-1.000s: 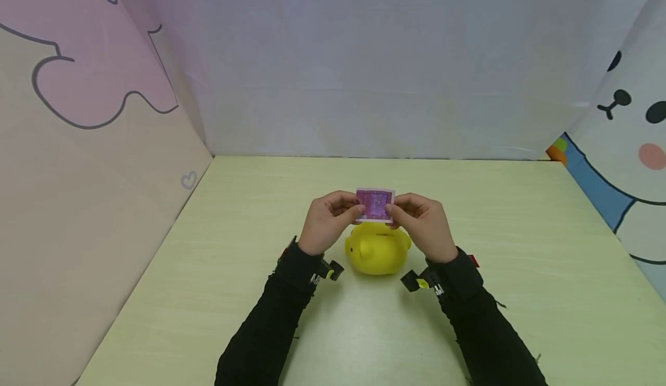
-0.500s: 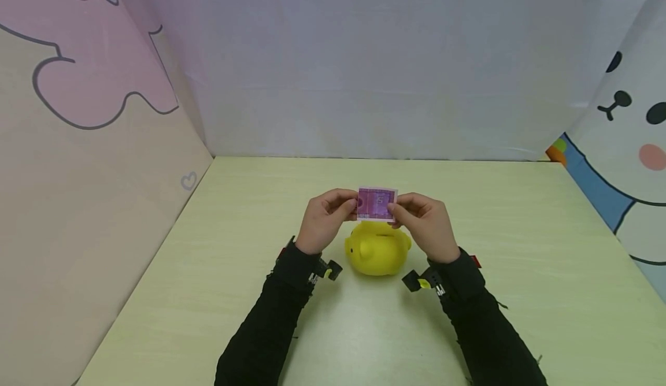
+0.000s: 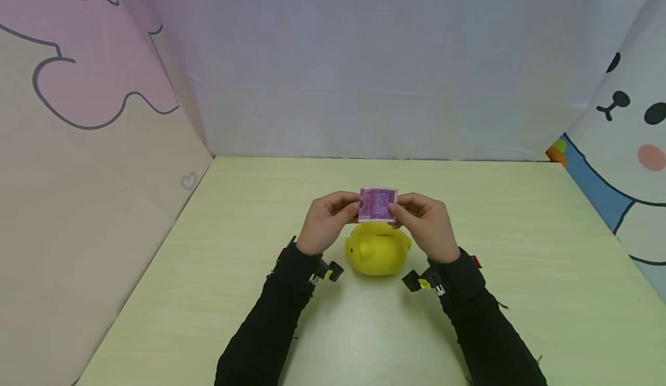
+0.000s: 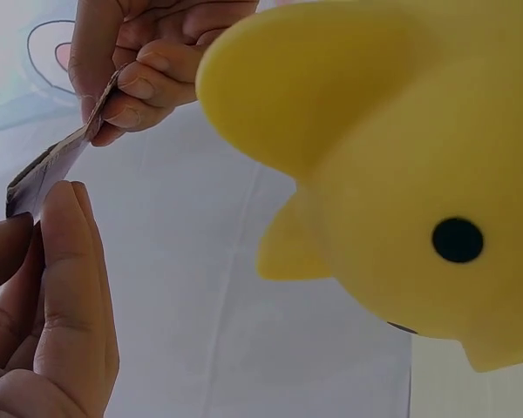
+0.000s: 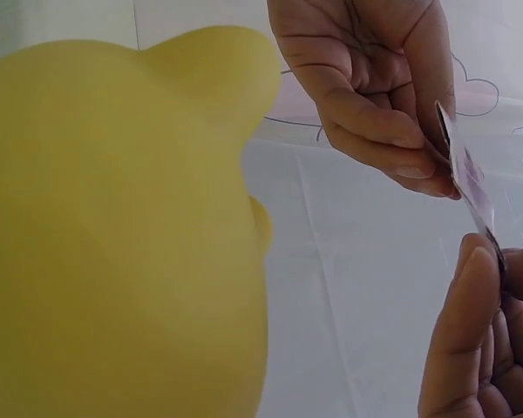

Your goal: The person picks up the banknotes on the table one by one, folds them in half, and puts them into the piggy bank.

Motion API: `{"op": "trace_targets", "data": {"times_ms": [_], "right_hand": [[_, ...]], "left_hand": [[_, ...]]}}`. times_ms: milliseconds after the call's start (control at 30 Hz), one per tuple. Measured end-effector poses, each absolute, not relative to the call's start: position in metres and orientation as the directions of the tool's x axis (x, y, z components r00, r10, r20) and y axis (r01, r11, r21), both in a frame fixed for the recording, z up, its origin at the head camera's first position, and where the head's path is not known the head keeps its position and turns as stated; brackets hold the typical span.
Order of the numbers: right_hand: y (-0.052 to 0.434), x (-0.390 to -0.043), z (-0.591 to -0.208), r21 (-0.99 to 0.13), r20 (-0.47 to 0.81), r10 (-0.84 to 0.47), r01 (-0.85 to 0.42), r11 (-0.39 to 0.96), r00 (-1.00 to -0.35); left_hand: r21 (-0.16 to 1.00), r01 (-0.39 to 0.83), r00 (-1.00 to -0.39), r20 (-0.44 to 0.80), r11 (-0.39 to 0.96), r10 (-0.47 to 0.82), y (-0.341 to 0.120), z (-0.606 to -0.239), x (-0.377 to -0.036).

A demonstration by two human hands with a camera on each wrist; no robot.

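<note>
I pinch the folded purple paper banknote [image 3: 378, 204] in left hand [image 3: 326, 222] and right hand [image 3: 426, 226], above the yellow plastic piggy bank [image 3: 377, 249]; next, I judge, edge-to-slot alignment.

smooth plastic piggy bank [image 3: 377, 250], paper banknote [image 3: 378, 204]

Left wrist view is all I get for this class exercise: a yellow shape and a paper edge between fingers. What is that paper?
Observer: The head view shows a folded purple banknote, pinched at its sides by the left hand and the right hand.
Operator: And the yellow shape?
Observer: A piggy bank standing on a pale green table, between the wrists.
Operator: Has it a slot?
Observer: Yes, a dark slot on top; the banknote is not in it.
</note>
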State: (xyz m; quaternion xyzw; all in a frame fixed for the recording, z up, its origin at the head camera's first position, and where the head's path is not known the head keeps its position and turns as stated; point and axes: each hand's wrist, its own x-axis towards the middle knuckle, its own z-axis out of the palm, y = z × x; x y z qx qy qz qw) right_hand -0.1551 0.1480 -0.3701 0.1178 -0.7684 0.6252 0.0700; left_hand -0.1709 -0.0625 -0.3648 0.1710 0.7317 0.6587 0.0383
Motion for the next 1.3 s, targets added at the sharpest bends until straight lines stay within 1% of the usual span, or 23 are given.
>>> {"op": "trace_targets", "data": {"times_ms": [467, 933, 1300], "right_hand": [[0.1455, -0.1535, -0.3706, -0.943, 0.263, -0.095, -0.277, 0.185, -0.960], [0.1427, -0.1532, -0.3733, -0.939, 0.280, -0.110, -0.296, 0.173, -0.954], [0.1406, -0.1525, -0.3736, -0.933, 0.301, -0.138, -0.322, 0.159, -0.943]], "left_hand": [[0.978, 0.204, -0.924, 0.177, 0.044, 0.339, -0.0597, -0.3657, -0.1683], [0.985, 0.171, -0.916, 0.147, 0.031, 0.373, -0.0551, -0.3659, -0.1657], [0.980, 0.198, -0.905, 0.175, 0.021, 0.389, -0.0548, -0.3682, -0.1659]]}}
